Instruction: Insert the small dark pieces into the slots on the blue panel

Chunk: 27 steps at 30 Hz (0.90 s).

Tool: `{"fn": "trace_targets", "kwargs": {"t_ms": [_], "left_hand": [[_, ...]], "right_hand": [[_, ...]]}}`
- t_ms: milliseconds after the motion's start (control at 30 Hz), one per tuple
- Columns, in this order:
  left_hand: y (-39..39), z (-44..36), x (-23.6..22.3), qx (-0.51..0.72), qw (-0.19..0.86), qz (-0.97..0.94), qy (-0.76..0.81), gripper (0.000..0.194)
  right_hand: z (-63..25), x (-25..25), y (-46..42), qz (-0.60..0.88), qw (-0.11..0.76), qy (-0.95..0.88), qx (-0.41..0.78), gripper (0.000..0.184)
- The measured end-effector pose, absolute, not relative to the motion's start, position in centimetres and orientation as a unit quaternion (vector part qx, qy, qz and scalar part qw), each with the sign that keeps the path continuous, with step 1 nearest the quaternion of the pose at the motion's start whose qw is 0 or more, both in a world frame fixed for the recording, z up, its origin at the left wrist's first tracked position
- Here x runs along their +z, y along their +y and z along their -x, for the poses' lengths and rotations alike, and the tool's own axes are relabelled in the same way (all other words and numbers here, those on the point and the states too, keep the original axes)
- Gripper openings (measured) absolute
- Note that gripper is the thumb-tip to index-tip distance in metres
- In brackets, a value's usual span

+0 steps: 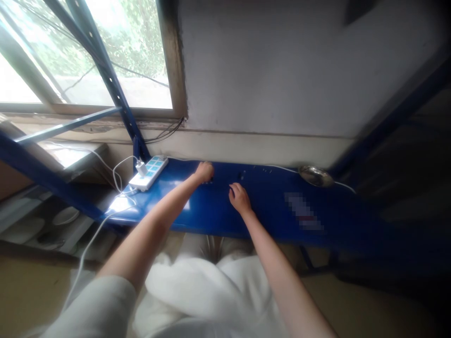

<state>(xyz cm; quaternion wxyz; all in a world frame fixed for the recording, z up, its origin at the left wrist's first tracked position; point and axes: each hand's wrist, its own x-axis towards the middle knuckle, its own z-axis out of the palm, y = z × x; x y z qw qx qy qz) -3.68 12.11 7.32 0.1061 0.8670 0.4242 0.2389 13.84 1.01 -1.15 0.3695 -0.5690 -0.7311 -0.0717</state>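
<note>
Over the blue tabletop (211,211), my left hand (204,172) reaches toward the far edge with its fingers bent down and closed. Small dark pieces (207,181) lie just under its fingertips; whatever is between those fingers is hidden. Closer to me, my right hand (240,199) is curled, its thumb and forefinger drawn toward each other. A dark spot shows between them, too small to name. Beyond the right hand lie a few tiny dark and pale pieces (241,175), with more small slivers (266,170) to their right.
A white power strip (151,174) with a plugged-in charger (141,168) sits at the table's left end, its white cord (84,253) hanging down. A shiny metal bowl (316,175) stands at the back right. Blue metal posts (112,84) frame the table beside a window.
</note>
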Motion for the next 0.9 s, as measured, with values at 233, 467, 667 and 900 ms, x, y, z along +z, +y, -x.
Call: {"fn": "trace_targets", "kwargs": {"t_ms": [233,467,667,900], "left_hand": [[11.8,3.5,7.6,0.168,0.054,-0.884,0.433,0.011],[11.0,3.5,8.8,0.07,0.009,-0.887,0.456,0.018],[10.7,3.4,9.6,0.031,-0.012,-0.887,0.461,0.024],[10.0,0.9,10.0,0.112,-0.013,-0.903,0.415,0.034]], "right_hand": [[-14.0,-1.3,1.0,0.559,0.38,-0.733,-0.08,0.034],[-14.0,-1.5,1.2,0.546,0.405,-0.727,-0.103,0.031],[-14.0,-1.8,1.3,0.539,0.415,-0.725,-0.108,0.03],[-14.2,-1.4,1.2,0.568,0.422,-0.697,-0.115,0.028]]}}
